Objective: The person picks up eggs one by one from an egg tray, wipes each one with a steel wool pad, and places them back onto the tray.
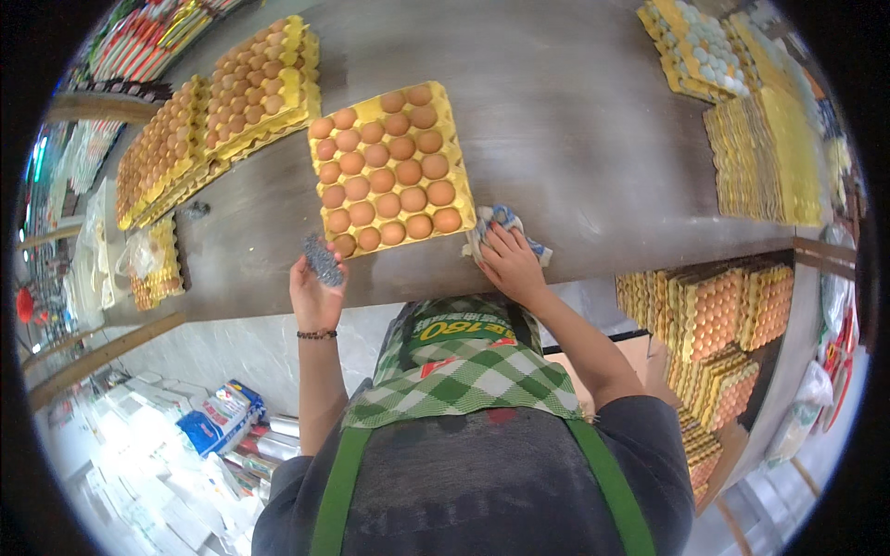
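Observation:
A grey steel-wool scrubber point(323, 260) is in my left hand point(316, 295), palm up, by the table's near edge. The scrubber lies across my fingers, just left of the near left corner of a yellow pulp egg tray point(363, 112). Rows of brown eggs point(382, 181) fill most of that tray, with a bare gap in the far row. On the other side, my right hand point(511, 260) presses down on a crumpled white-and-blue cloth point(511, 217) beside the tray's near right corner, fingers curled over the fabric.
Stacked trays of brown eggs point(247, 83) stand at left, near a small bagged egg tray point(156, 267). Pale eggs point(702, 48) and a stack of yellow trays point(758, 156) occupy the right. More egg trays point(716, 320) sit below the dark tabletop point(577, 139).

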Demonstrator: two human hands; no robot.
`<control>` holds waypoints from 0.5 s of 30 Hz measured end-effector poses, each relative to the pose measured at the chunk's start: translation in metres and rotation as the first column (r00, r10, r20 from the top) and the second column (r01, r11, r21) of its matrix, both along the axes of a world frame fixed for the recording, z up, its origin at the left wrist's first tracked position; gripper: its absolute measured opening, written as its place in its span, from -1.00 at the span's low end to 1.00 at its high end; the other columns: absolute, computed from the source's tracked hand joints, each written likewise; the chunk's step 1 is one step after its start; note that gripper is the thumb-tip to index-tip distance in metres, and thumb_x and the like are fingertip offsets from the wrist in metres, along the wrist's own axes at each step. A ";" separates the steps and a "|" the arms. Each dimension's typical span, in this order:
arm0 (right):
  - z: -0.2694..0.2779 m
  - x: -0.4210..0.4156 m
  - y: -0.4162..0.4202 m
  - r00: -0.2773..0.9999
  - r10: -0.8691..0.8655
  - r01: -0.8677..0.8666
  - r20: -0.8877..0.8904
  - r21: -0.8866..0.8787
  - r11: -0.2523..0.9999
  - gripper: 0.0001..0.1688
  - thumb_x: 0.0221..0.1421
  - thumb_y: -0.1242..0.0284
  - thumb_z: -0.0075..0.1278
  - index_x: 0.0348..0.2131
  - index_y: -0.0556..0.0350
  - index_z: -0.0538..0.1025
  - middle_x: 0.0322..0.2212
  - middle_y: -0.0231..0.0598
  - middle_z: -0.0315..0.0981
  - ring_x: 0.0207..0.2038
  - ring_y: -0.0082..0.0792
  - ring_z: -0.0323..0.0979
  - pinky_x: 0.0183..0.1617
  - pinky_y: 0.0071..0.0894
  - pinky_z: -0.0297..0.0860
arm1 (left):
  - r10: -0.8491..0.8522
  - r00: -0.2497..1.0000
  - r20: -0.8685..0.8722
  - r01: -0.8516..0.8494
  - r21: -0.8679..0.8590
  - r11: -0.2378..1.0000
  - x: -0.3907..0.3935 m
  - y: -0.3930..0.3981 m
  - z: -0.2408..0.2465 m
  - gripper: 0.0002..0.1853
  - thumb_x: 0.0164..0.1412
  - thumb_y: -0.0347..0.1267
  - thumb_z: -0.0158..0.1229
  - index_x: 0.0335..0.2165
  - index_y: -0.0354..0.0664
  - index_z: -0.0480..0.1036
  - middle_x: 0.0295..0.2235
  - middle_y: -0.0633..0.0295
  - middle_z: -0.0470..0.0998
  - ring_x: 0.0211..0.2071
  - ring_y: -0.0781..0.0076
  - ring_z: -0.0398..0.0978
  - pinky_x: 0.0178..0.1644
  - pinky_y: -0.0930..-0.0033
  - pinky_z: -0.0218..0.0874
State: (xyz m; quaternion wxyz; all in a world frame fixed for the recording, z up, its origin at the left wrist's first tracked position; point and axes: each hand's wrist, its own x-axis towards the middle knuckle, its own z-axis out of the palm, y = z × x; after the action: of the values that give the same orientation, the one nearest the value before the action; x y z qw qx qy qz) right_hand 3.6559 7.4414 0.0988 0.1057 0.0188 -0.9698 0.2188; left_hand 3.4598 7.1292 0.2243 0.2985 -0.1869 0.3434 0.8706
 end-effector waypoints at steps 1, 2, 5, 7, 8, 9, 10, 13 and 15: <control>-0.003 0.013 0.006 0.997 0.082 -0.082 0.009 0.008 0.997 -0.57 0.03 0.35 0.15 -0.07 0.04 0.49 0.08 -0.15 0.36 0.24 -0.11 0.22 0.28 0.08 0.15 | -0.002 1.000 0.009 0.002 0.038 0.999 -0.002 0.000 0.003 -0.60 0.36 -0.28 -0.08 0.07 -0.26 0.32 -0.09 0.07 0.48 -0.13 0.24 0.46 -0.04 0.31 0.37; -0.004 0.017 0.012 0.986 0.165 -0.165 0.014 0.015 0.986 -0.56 0.03 0.35 0.16 -0.07 0.03 0.49 0.08 -0.17 0.37 0.25 -0.12 0.22 0.29 0.07 0.15 | -0.033 0.999 -0.014 0.035 0.120 0.992 -0.003 -0.005 0.000 -0.62 0.33 -0.37 -0.07 0.08 -0.26 0.31 -0.04 0.03 0.46 -0.06 0.18 0.45 0.05 0.24 0.35; 0.006 0.010 0.029 0.965 0.258 -0.257 0.050 -0.025 0.966 -0.58 0.04 0.36 0.16 -0.07 0.01 0.50 0.07 -0.19 0.39 0.26 -0.15 0.21 0.29 0.06 0.15 | -0.010 0.999 -0.051 0.012 0.045 0.999 -0.003 -0.003 0.005 -0.60 0.30 -0.41 -0.03 0.09 -0.27 0.28 -0.01 0.01 0.46 -0.01 0.15 0.45 0.09 0.20 0.35; -0.001 -0.005 0.034 0.991 0.119 -0.120 0.068 0.017 0.993 -0.55 0.10 0.31 0.11 -0.01 -0.01 0.49 0.10 -0.20 0.38 0.26 -0.14 0.21 0.31 0.07 0.13 | -0.008 0.997 -0.079 0.007 -0.014 1.000 -0.005 -0.003 0.009 -0.61 0.33 -0.41 0.00 0.10 -0.24 0.28 -0.01 0.00 0.46 0.01 0.13 0.45 0.11 0.18 0.34; -0.005 -0.014 0.038 0.996 0.042 -0.047 0.081 0.056 0.997 -0.54 0.12 0.29 0.10 0.01 -0.01 0.49 0.11 -0.19 0.38 0.26 -0.14 0.20 0.32 0.07 0.12 | -0.010 0.995 -0.104 0.007 -0.033 0.999 -0.006 -0.005 0.013 -0.63 0.35 -0.40 0.00 0.08 -0.23 0.29 -0.02 -0.01 0.47 0.01 0.14 0.45 0.10 0.18 0.35; -0.009 -0.025 0.042 0.995 -0.030 0.021 0.092 0.092 0.996 -0.52 0.14 0.27 0.08 0.04 -0.02 0.48 0.12 -0.19 0.37 0.26 -0.13 0.20 0.33 0.08 0.11 | -0.009 0.992 -0.127 0.001 -0.056 0.998 -0.004 -0.007 0.014 -0.65 0.36 -0.39 0.01 0.07 -0.22 0.30 -0.04 -0.01 0.48 0.01 0.14 0.45 0.09 0.19 0.36; -0.010 -0.036 0.046 0.992 -0.094 0.086 0.080 0.108 0.990 -0.50 0.15 0.25 0.07 0.06 -0.02 0.47 0.13 -0.18 0.36 0.26 -0.12 0.20 0.33 0.08 0.10 | 0.019 0.995 -0.097 -0.026 -0.077 0.997 -0.003 -0.011 0.015 -0.67 0.36 -0.39 0.01 0.06 -0.21 0.31 -0.07 0.01 0.49 -0.01 0.15 0.47 0.07 0.22 0.38; -0.015 -0.067 0.063 0.950 -0.311 0.304 0.020 0.165 0.938 -0.46 0.20 0.21 0.03 0.12 -0.02 0.44 0.15 -0.15 0.34 0.27 -0.09 0.19 0.34 0.09 0.09 | 0.109 0.994 -0.011 -0.109 -0.123 0.986 -0.005 -0.028 0.011 -0.73 0.37 -0.38 0.04 0.00 -0.16 0.35 -0.15 0.08 0.51 -0.10 0.22 0.51 -0.05 0.31 0.44; -0.022 -0.076 0.072 0.875 -0.482 0.482 -0.054 0.202 0.853 -0.45 0.21 0.20 0.02 0.14 -0.01 0.42 0.15 -0.10 0.33 0.27 -0.06 0.18 0.31 0.08 0.12 | 0.171 0.984 0.040 -0.164 -0.137 0.977 -0.011 -0.041 0.006 -0.81 0.36 -0.39 0.07 -0.08 -0.11 0.37 -0.23 0.15 0.52 -0.20 0.29 0.54 -0.17 0.40 0.48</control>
State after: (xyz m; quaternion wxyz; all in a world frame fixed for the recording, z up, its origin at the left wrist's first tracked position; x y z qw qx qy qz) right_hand 3.5798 7.5138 0.0771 0.1554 -0.2134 -0.9610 0.0824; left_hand 3.4492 7.0885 0.2300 0.2199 -0.2571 0.3760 0.8626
